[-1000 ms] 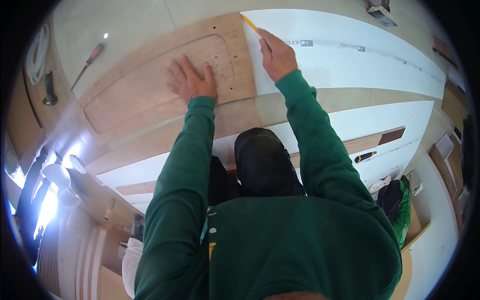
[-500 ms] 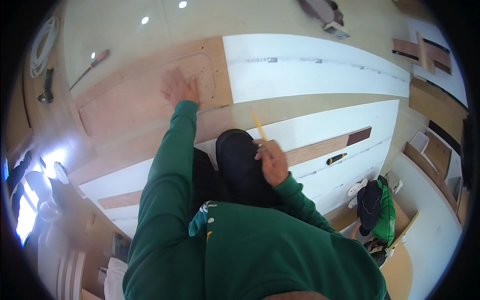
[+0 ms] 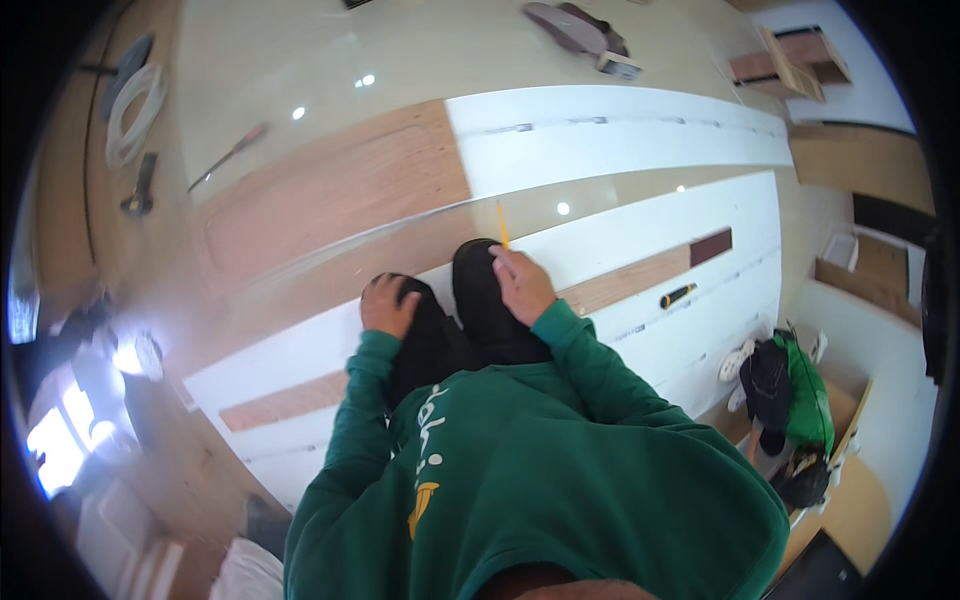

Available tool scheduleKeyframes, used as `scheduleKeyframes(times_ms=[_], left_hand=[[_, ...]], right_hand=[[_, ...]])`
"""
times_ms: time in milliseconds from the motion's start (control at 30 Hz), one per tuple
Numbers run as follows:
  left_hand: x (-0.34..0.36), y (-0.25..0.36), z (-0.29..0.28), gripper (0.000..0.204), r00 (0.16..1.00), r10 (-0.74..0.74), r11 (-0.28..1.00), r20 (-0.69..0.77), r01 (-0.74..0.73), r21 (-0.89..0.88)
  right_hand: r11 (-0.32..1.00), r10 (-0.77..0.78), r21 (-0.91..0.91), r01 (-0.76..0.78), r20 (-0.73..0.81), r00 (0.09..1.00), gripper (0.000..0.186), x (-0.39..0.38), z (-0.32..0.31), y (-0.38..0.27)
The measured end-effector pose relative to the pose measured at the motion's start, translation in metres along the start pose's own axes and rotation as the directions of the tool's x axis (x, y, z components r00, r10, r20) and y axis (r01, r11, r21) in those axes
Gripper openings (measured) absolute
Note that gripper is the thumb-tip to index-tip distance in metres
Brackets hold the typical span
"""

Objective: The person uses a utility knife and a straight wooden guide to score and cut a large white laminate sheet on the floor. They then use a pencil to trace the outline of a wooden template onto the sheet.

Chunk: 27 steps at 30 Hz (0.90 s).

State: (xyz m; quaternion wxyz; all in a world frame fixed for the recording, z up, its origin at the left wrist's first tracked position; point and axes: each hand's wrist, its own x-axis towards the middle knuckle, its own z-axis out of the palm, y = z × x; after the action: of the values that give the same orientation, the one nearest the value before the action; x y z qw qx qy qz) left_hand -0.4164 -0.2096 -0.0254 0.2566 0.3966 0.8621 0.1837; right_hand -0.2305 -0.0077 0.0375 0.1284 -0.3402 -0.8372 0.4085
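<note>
Under my right hand (image 3: 526,288), at my right knee, a yellow pencil (image 3: 503,226) points away from me, gripped in the fingers. My left hand (image 3: 388,304) lies on my left knee with its fingers apart and nothing in them. Beyond my knees is a flat wooden panel (image 3: 330,185) with a faint rounded outline on its face. A white board (image 3: 620,140) adjoins its right end. I kneel over another white board (image 3: 740,215), which carries a narrow wood strip (image 3: 625,284) with a dark brown end piece (image 3: 711,248).
A yellow-and-black handled tool (image 3: 678,295) lies right of my knees. Far left are a long thin tool with a reddish handle (image 3: 228,157), a dark tool (image 3: 140,187) and a white hose coil (image 3: 133,115). Shoes (image 3: 578,30) lie beyond the boards; a green bag (image 3: 803,390) sits right.
My left hand has come off the wooden panel and back to my left knee. The right hand still has the pencil. The whole view has shifted slightly.
</note>
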Motion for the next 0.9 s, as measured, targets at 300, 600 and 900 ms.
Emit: scheduleKeyframes(times_ms=[300,600,900], left_hand=[[-0.005,0.041,0.006,0.061,0.907,-0.399,0.916,-0.131,0.389,-0.1],[0.008,0.05,0.011,0.058,0.901,-0.381,0.923,-0.206,0.359,-0.138],[0.013,0.054,0.0,0.054,0.865,-0.482,0.876,-0.137,0.472,-0.104]], right_hand=[[0.968,0.194,-0.163,-0.19,0.012,0.981,0.031,0.122,0.091,0.057],[0.859,0.36,-0.3,-0.414,-0.221,0.906,0.101,0.199,0.14,0.094],[0.722,0.501,-0.474,-0.505,-0.145,0.853,0.099,0.213,0.15,0.058]])
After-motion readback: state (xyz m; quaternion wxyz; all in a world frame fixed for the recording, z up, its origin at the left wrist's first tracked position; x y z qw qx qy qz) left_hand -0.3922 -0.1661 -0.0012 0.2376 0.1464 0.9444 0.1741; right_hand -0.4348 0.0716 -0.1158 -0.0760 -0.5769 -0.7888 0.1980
